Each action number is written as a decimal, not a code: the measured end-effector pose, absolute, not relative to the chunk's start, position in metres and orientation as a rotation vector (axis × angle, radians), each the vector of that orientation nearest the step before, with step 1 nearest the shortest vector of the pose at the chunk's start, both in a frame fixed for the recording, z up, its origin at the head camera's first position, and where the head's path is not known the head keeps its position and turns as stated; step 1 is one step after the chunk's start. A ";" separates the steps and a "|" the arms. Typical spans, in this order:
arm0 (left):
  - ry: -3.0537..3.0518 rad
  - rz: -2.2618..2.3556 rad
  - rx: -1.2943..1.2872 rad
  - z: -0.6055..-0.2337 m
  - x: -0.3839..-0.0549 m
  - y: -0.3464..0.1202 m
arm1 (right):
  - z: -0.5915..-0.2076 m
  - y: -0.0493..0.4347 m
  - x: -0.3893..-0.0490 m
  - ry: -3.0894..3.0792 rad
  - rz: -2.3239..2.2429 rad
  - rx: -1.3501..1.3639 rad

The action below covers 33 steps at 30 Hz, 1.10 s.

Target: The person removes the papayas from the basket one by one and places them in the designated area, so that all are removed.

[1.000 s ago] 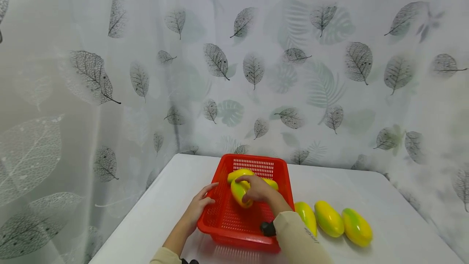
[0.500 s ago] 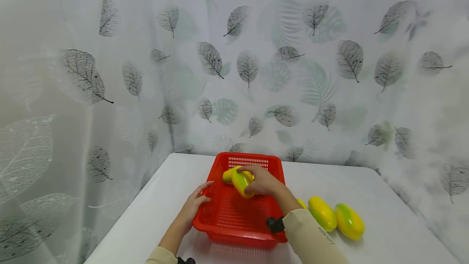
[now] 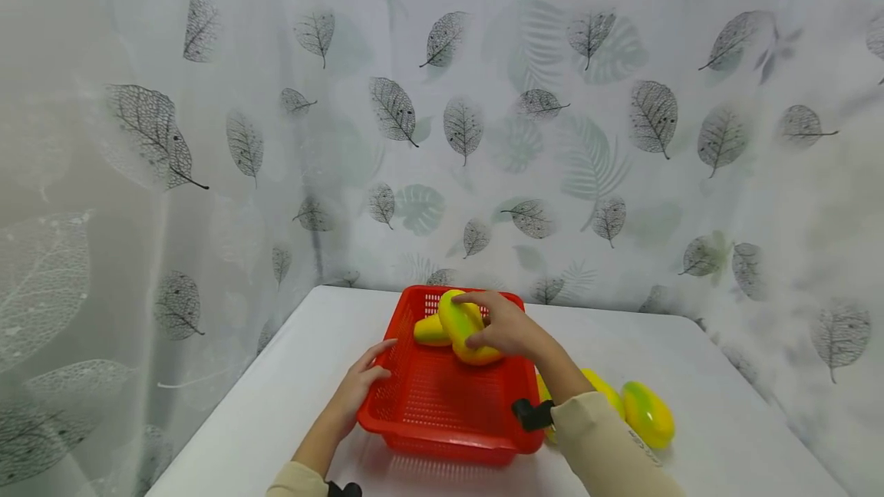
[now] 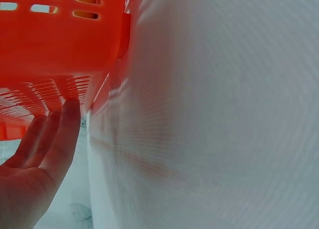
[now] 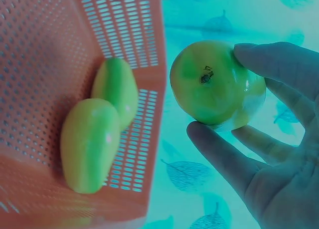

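Observation:
My right hand (image 3: pixel 507 326) grips a yellow-green mango (image 3: pixel 456 314) between thumb and fingers, raised over the far part of the red plastic basket (image 3: pixel 449 447). Two more mangoes, one at the left (image 3: pixel 430 331) and one nearer the middle (image 3: pixel 478 353), lie in the basket below it. In the right wrist view the held mango (image 5: pixel 214 84) shows its stem end, with the fingers around its side. My left hand (image 3: pixel 355 388) rests at the basket's left side. The left wrist view shows its straight fingers (image 4: pixel 62 139) against the slotted wall.
Several mangoes, one of them at the far right (image 3: pixel 648 414), lie on the white table (image 3: pixel 262 424) to the right of the basket, partly behind my right sleeve (image 3: pixel 608 447). A leaf-patterned curtain (image 3: pixel 442 136) hangs behind and to the left of the table.
My right hand has lifted the gripped mango up and away from the basket floor, uncovering the mangoes under it. My left hand stays at the basket's side. The head view has shifted slightly.

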<state>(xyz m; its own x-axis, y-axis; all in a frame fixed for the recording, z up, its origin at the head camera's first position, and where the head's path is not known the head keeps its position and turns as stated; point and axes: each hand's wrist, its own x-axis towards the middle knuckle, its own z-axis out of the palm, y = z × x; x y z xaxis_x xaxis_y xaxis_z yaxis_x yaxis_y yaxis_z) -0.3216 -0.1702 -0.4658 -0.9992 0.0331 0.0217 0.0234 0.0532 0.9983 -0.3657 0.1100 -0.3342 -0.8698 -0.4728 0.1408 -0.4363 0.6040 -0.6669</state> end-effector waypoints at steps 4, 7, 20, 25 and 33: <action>2.272 2.169 0.053 -0.465 -0.321 -0.170 | -0.327 0.121 -0.361 2.772 -1.136 -0.810; 2.267 2.174 0.060 -0.465 -0.321 -0.170 | -0.322 0.131 -0.358 2.786 -1.126 -0.804; 2.281 2.173 0.061 -0.466 -0.321 -0.172 | -0.313 0.165 -0.347 2.749 -1.197 -0.762; 2.275 2.171 0.061 -0.466 -0.321 -0.171 | -0.311 0.174 -0.341 2.741 -1.205 -0.750; 2.274 2.173 0.067 -0.466 -0.321 -0.172 | -0.308 0.191 -0.336 2.768 -1.173 -0.740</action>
<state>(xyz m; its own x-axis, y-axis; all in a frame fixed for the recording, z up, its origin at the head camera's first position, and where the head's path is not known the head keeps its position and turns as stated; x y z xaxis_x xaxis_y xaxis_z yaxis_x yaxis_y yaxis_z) -0.3215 -0.1717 -0.4662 -0.9991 0.0279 0.0323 0.0335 0.0450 0.9984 -0.3359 0.1909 -0.3080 -0.8848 -0.4444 0.1399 -0.4096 0.5989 -0.6882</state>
